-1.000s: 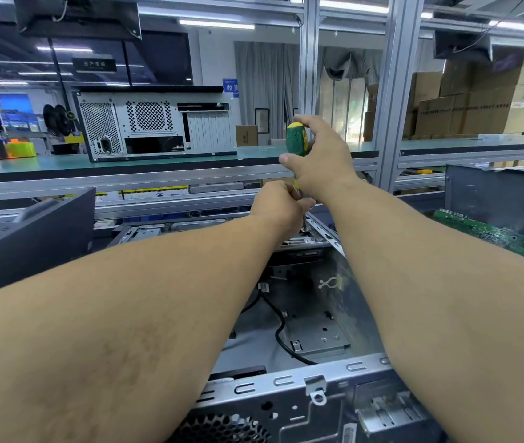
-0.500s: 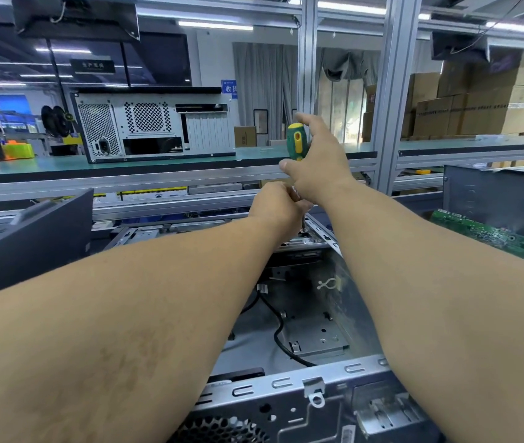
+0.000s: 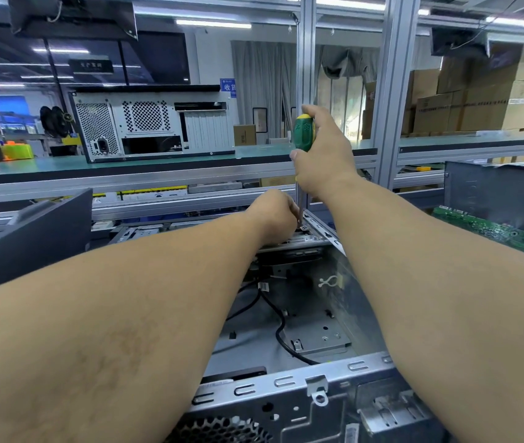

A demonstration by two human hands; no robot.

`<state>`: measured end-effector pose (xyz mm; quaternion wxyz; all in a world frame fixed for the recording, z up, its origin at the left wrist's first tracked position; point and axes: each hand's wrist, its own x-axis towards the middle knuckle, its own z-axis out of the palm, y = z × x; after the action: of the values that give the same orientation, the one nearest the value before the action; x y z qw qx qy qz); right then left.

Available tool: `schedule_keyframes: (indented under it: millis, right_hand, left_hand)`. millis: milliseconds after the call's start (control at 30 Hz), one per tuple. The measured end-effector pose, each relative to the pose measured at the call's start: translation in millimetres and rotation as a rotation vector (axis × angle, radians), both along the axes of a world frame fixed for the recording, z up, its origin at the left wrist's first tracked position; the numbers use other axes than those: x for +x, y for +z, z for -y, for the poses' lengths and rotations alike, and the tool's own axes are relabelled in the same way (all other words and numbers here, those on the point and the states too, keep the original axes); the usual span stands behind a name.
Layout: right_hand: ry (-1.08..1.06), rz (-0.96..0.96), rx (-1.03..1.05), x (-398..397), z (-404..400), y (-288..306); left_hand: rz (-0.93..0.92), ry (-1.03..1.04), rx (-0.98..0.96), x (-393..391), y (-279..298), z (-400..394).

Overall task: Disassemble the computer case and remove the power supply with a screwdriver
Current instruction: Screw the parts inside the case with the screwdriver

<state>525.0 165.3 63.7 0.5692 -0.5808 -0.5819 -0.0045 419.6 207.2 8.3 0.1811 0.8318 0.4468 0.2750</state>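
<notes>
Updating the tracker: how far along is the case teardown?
Done: computer case lies open, a circuit board sits aside. In hand: right hand grips the screwdriver upright at the far rail; left hand steadies its tip. Left: no power supply visible in this case; can't confirm removal.

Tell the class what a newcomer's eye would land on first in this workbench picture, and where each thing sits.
Two bare forearms fill the foreground, reaching over the open computer case. At centre the right hand grips a green and yellow screwdriver held upright, its shaft running down to the case's far edge, where the left hand steadies the tip. On the shelf behind, upper left, stands a second case, its perforated back facing us.
</notes>
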Motion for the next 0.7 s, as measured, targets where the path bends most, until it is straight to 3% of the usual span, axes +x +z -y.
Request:
schedule_keyframes:
  millis: [167, 700]
  right_hand:
    - [0.003, 0.004, -0.008, 0.3, 0.6, -1.4]
    - [0.004, -0.012, 0.005, -2.2, 1.2, -2.4]
  left_hand:
    - [-0.096, -0.012, 0.032, -0.9, 0.1, 0.9]
    - [-0.060, -0.032, 0.045, 1.0, -2.4, -2.6]
